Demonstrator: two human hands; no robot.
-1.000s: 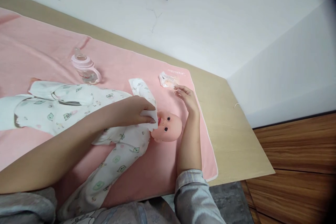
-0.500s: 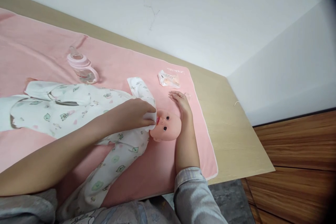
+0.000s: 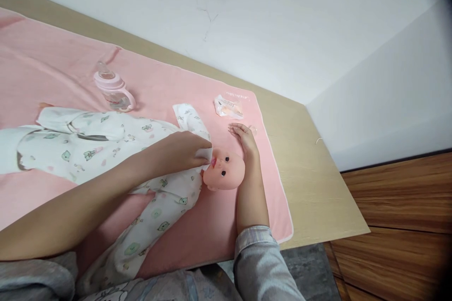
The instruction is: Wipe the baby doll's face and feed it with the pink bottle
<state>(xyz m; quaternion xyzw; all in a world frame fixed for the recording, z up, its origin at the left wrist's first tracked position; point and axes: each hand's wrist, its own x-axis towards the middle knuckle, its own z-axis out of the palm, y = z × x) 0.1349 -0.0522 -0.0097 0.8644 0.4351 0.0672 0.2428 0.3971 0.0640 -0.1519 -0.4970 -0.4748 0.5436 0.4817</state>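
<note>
Pale-wood table (image 3: 310, 188) showed past the pink blanket (image 3: 197, 240), leaving margin around the dressed doll (image 3: 116, 143), lying face-up! The right hand (image 3: 245, 140) curved loosely beside its head, seemingly holding nothing; the left hand's (image 3: 185, 148) grip pinched white cloth (image 3: 204, 154) at the chin: contact made, lifting away not yet done.

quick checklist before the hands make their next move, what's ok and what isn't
1. White cloth gripped by the left hand: ok.
2. Doll's head face up, on the pink mat: ok.
3. Cloth touching the doll's lips: cannot tell; its edge is right beside them.
4. Right hand free: ok, fingers extended, nothing visible held.
5. Packet sealed: cannot tell.
6. Bottle clear of both hands: ok.
</note>
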